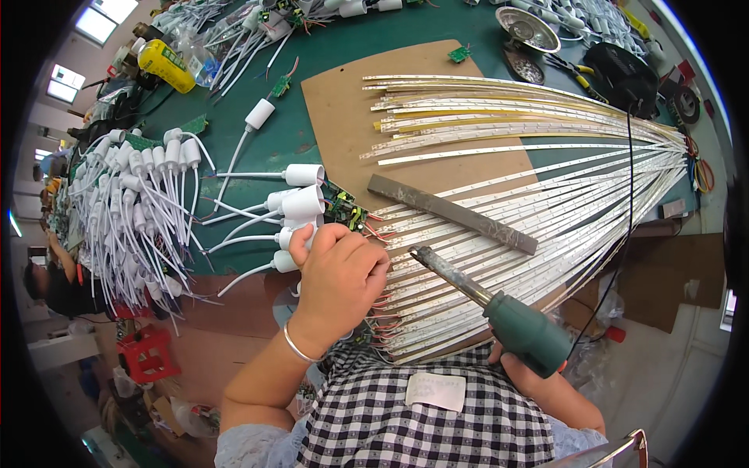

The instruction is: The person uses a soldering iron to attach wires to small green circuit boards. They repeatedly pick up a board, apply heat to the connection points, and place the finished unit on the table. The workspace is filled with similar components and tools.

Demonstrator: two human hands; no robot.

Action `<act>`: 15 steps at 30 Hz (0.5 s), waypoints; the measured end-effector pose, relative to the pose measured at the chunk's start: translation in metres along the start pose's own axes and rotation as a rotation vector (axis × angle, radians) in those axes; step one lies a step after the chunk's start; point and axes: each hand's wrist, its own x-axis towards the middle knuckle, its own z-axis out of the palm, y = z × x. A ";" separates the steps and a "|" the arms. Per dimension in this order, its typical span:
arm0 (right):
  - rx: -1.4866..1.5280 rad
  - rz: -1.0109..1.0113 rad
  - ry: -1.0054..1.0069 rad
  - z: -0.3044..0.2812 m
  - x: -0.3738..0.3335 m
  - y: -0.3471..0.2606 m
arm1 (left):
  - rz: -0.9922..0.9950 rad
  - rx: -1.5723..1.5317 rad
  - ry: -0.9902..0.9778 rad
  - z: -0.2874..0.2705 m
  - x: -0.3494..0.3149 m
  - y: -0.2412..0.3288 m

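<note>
My left hand is closed, its fingers curled down among white plastic lamp caps and the red wire ends of the LED strips. What its fingertips hold is hidden. Green circuit boards stick out of the caps just beyond it. To its right, a soldering iron with a green handle and blackened tip slants over the white LED strips. Partly behind that handle is my right hand; most of its fingers are covered, so its grip is unclear. A grey metal bar lies across the strips.
A heap of white caps with cables fills the left side. Brown board lies under the strips on the green table. Farther back are a yellow bottle, a metal bowl and pliers. A black cord hangs at right.
</note>
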 end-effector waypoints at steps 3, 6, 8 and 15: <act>-0.083 -0.053 0.014 0.000 0.003 -0.007 | -0.010 0.028 -0.004 0.000 0.003 0.003; -0.023 -0.077 0.050 0.004 0.001 -0.005 | -0.014 0.042 -0.003 0.002 0.004 0.004; -0.138 -0.170 0.032 0.003 0.007 -0.010 | -0.012 0.052 0.003 0.003 0.004 0.004; -0.300 -0.355 0.045 0.003 0.018 -0.015 | -0.007 0.042 -0.017 0.001 0.006 0.004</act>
